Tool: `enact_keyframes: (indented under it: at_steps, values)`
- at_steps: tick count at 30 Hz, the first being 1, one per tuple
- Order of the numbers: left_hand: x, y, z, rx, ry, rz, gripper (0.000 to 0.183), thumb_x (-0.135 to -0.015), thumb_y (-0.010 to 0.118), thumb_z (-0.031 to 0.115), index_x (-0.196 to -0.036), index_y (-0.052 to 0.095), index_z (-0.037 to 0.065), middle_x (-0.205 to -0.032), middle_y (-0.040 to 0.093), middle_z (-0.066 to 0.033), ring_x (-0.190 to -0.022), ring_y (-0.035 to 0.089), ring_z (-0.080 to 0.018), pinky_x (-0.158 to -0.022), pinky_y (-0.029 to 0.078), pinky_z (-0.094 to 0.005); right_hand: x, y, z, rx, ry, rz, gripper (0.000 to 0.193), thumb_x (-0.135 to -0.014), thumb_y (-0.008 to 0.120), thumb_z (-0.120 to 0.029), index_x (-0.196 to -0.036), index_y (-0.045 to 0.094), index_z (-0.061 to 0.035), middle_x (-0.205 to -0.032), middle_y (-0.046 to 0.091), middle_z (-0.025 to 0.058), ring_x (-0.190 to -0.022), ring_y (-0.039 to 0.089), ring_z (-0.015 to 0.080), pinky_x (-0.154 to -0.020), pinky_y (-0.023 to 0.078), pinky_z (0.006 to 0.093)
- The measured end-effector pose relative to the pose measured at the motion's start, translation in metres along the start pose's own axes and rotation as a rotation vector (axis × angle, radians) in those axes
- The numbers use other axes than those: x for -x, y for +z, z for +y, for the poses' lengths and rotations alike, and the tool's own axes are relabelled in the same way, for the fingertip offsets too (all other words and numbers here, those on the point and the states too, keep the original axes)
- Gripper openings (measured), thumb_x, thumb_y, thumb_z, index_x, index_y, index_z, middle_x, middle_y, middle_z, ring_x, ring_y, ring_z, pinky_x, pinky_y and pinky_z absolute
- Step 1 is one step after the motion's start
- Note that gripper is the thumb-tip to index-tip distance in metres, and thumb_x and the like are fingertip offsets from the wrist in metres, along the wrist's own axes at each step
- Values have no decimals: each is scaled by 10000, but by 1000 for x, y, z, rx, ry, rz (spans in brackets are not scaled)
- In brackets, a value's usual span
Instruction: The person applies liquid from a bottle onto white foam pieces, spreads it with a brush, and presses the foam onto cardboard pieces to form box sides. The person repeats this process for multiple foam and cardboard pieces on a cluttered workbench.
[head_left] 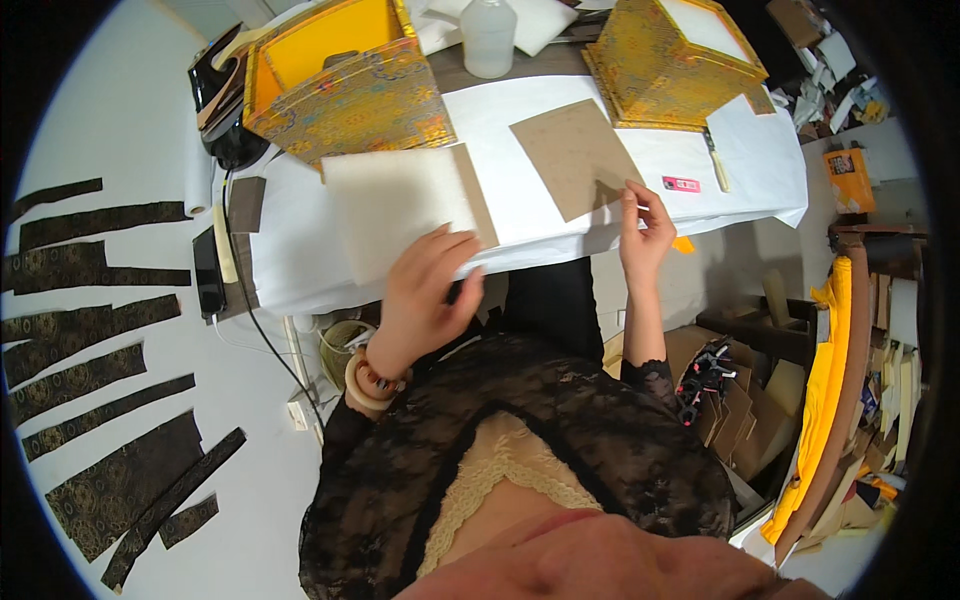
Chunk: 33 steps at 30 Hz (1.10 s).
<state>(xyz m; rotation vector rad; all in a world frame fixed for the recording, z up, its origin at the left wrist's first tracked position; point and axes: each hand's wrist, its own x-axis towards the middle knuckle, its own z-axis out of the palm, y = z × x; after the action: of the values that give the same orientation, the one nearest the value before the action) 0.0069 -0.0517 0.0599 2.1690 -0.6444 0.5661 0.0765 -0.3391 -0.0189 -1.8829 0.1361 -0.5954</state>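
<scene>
My left hand [430, 290] hovers by the near edge of a cream sheet [390, 205], its thumb apart from its bent fingers and nothing visible in its grasp. Under that sheet, a strip of brown board [478, 190] shows along the right side. A flat brown cardboard piece [578, 158] lies tilted on the white-covered table [510, 220]. At its right corner, my right hand [646, 235] has thumb and forefinger closed together on the edge. To the right are a small pink object [681, 184] and a slim cutter knife [718, 162].
Two gold brocade boxes, one open [360, 110] and one with a white panel [670, 65], stand behind, with a translucent bottle [488, 40] between. A black cable [228, 260] hangs down the table's left side. Dark patterned fabric strips [110, 220] cover the left floor; cardboard scraps [745, 410] lie right.
</scene>
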Motion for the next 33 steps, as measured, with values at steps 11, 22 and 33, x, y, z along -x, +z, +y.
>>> enact_keyframes:
  at_steps: [11,22,33]
  values:
    - [6,76,-23,-427,7,-405,555,-887,603,330,-1211,533,-114,-1196,572,-300,-1193,515,-406,-1119,276,-483,-7,-19,18,651,-414,-366,359,-902,599,-212,-1221,615,-48,-1344,525,182,-1298,433,368,-1091,282,535]
    - [40,33,-25,-562,-232,-329,412,-858,640,202,-1148,552,-77,-1141,622,-235,-1097,593,-366,-1110,303,-502,-45,-30,-32,384,-530,-247,213,-855,646,-136,-1057,692,-86,-1190,639,93,-1127,569,289,-1010,376,451]
    - [-100,60,28,94,101,49,293,-776,696,25,-1062,633,26,-1012,645,-139,-987,621,-287,-1044,383,-474,-354,-95,-64,1038,-339,-180,280,-874,590,-328,-1061,722,-167,-1001,704,128,-895,684,300,-840,541,391]
